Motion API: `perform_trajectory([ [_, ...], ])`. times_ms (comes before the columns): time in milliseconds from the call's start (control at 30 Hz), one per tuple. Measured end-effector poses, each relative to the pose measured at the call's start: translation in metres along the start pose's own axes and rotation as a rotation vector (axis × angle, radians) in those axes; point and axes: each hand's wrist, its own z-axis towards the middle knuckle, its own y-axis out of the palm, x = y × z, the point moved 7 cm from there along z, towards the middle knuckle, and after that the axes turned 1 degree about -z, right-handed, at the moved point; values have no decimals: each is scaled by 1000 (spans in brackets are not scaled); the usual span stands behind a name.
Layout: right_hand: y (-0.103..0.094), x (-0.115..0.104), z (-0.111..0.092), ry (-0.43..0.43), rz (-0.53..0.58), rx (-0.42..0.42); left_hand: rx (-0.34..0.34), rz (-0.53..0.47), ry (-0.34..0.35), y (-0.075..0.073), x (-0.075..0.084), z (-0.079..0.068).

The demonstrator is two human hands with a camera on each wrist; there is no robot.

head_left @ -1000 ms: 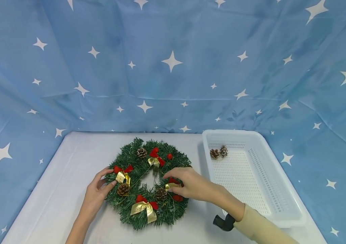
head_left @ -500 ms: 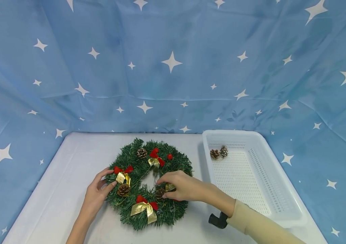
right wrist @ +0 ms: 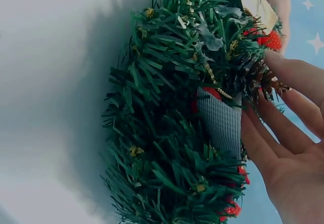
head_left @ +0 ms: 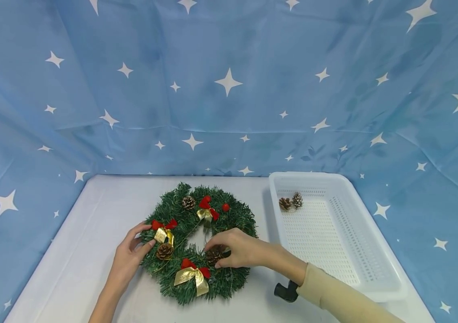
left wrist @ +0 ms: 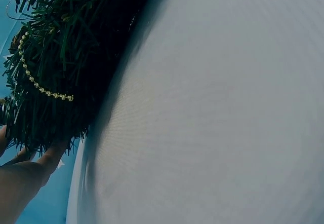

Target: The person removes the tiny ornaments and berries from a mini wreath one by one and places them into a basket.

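A green Christmas wreath (head_left: 233, 282) lies on the white table, trimmed with red-and-gold bows (head_left: 193, 274) and pine cones. At its left rim my left hand (head_left: 128, 253) grips the greenery, close to a bow and a pine cone (head_left: 164, 251). In the left wrist view, its fingers (left wrist: 53, 155) reach under the needles below a gold bead string (left wrist: 43, 88). My right hand (head_left: 238, 249) pinches a pine cone (head_left: 214, 255) at the lower right of the ring's hole. The right wrist view shows fingertips around that cone (right wrist: 255, 77), beside a bow's ribbon (right wrist: 221, 120) partly sunk in the needles.
To the right stands a white plastic basket (head_left: 374, 251) with two pine cones (head_left: 291, 202) in its far left corner. A black object (head_left: 286, 291) sits at the right wrist. Behind the table (head_left: 103, 197) hangs a blue star-patterned cloth (head_left: 229, 112).
My right hand has moved slightly left and down, from the bow on the wreath's right side to the pine cone beside it. The left hand stays on the left rim.
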Motion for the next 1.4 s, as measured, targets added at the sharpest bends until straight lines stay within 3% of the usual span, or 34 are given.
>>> perform_trajectory([
  [300, 3, 0, 2, -37, -46, 13, -2, -9, -6, 0, 1, 0],
  [467, 2, 0, 1, -50, -19, 35, 2, 1, -4, 1, 0, 0],
  [1067, -8, 1, -7, -6, 29, 71, 9, 7, -5, 0, 0, 0],
  [1400, -25, -2, -17, -31, 17, 157, 4, 17, -17, 0, 0, 0],
])
